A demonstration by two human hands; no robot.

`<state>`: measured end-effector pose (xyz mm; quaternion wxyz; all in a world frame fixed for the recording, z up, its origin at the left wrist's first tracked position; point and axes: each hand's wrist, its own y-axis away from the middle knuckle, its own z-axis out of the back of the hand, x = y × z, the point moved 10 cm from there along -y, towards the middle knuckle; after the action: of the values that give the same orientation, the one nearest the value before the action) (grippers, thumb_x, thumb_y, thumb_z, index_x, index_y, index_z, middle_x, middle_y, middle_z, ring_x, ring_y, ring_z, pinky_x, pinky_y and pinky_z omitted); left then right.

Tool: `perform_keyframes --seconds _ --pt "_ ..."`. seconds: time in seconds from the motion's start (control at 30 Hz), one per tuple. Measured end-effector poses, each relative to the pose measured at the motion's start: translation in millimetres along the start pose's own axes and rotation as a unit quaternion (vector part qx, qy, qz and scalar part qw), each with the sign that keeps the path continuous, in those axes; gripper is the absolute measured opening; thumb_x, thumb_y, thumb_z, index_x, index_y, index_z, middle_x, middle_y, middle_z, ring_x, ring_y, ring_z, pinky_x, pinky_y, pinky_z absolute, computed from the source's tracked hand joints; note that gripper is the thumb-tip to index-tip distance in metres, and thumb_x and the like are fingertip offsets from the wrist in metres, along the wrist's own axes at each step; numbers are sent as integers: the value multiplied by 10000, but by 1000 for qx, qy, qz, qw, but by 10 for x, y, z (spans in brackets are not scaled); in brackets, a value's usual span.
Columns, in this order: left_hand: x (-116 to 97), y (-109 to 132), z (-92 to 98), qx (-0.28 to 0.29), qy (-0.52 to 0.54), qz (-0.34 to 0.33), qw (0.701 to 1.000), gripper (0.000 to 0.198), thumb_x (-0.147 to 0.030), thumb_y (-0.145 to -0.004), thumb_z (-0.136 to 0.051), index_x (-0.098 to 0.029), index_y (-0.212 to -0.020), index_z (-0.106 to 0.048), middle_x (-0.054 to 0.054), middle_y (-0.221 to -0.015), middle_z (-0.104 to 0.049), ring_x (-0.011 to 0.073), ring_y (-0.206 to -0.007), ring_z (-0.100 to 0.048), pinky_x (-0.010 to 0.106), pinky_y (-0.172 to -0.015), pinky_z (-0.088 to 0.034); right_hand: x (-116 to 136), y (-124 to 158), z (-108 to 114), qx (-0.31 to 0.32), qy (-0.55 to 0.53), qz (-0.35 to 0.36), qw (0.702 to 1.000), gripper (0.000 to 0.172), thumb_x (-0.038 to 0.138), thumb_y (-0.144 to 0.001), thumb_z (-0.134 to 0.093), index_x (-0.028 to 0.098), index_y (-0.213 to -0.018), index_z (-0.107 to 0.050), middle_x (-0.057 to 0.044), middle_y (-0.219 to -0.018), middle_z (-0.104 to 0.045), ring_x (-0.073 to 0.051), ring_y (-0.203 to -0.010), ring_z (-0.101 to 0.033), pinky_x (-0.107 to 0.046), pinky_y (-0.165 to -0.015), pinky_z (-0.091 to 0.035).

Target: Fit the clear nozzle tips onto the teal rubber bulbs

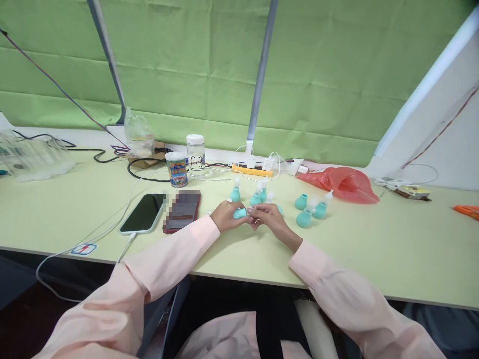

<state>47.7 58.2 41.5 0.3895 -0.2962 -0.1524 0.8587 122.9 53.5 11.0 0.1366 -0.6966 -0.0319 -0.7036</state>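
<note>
My left hand (pixel 225 216) is closed around a small teal rubber bulb (pixel 240 213), held sideways just above the pale green table (pixel 392 244). My right hand (pixel 271 218) meets it from the right, fingers pinched at the bulb's end on a small clear tip that I can barely make out. Behind my hands stand several more teal bulbs with clear nozzles (pixel 235 191) (pixel 258 196). To the right are another bulb without a nozzle (pixel 301 202) and two with nozzles (pixel 305 217) (pixel 322 208).
A phone on a white cable (pixel 144 213) and a dark red item (pixel 182 210) lie at left. Behind them are a printed cup (pixel 176 169), a clear jar (pixel 195 155) and a yellow power strip (pixel 250 170). A red plastic bag (pixel 342 183) lies at right.
</note>
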Motion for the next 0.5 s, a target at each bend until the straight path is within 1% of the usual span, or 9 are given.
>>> perform_keyframes --seconds 0.1,0.17,0.23,0.3,0.37,0.4,0.43,0.47,0.5 --pt "-9 -8 103 -29 59 22 998 325 -429 -661 -518 -115 -716 -577 36 -616 -587 128 -575 -533 213 -555 -375 109 17 13 -25 -19 37 999 210 315 -623 -605 129 -714 -572 -5 -537 -569 -106 -446 -524 -261 -440 -459" --pt "-4 -17 116 -24 140 33 989 298 -403 -675 -507 -118 -748 -551 21 -638 -570 112 -576 -517 207 -552 -384 170 30 9 -34 -30 56 997 211 315 -620 -607 143 -731 -556 1 -548 -565 -108 -456 -523 -275 -451 -467" --pt "26 -32 48 8 250 49 967 292 -384 -678 -501 -127 -817 -506 10 -666 -546 95 -555 -500 198 -516 -394 203 37 -6 -34 -34 67 997 226 308 -606 -618 154 -757 -550 6 -572 -560 -107 -480 -522 -286 -475 -476" --pt "74 -43 -82 55 360 79 928 297 -360 -692 -473 -144 -895 -442 4 -695 -520 84 -525 -490 196 -476 -400 211 34 1 -40 -23 74 996 257 309 -588 -631 164 -784 -551 9 -591 -548 -106 -505 -514 -286 -486 -478" --pt "110 -42 -218 104 429 110 891 287 -335 -714 -415 -167 -946 -389 8 -740 -504 83 -517 -494 206 -464 -408 221 30 42 -58 3 88 994 265 324 -577 -634 168 -778 -560 9 -595 -528 -109 -532 -502 -275 -485 -473" --pt "117 -41 -261 122 441 119 881 277 -326 -724 -381 -178 -958 -376 14 -772 -499 88 -535 -503 214 -473 -415 233 31 74 -71 20 99 992 260 334 -572 -634 167 -760 -565 4 -606 -523 -112 -548 -497 -269 -484 -469" --pt "120 -44 -274 132 437 119 882 267 -324 -735 -349 -185 -962 -376 20 -805 -496 95 -571 -513 222 -491 -423 251 35 109 -86 36 112 989 252 341 -567 -635 166 -735 -567 -3 -625 -521 -115 -565 -492 -263 -486 -465" --pt "123 -54 -247 130 415 111 894 258 -327 -749 -318 -188 -955 -389 27 -837 -493 106 -625 -520 231 -520 -431 276 43 144 -101 50 128 985 244 344 -562 -637 165 -711 -565 -10 -651 -521 -119 -585 -489 -259 -492 -462" --pt "124 -69 -182 115 374 94 915 258 -329 -764 -291 -186 -940 -414 34 -866 -490 119 -696 -518 242 -565 -437 306 56 178 -116 60 145 981 237 342 -557 -640 165 -693 -559 -17 -683 -522 -124 -611 -489 -257 -505 -460"
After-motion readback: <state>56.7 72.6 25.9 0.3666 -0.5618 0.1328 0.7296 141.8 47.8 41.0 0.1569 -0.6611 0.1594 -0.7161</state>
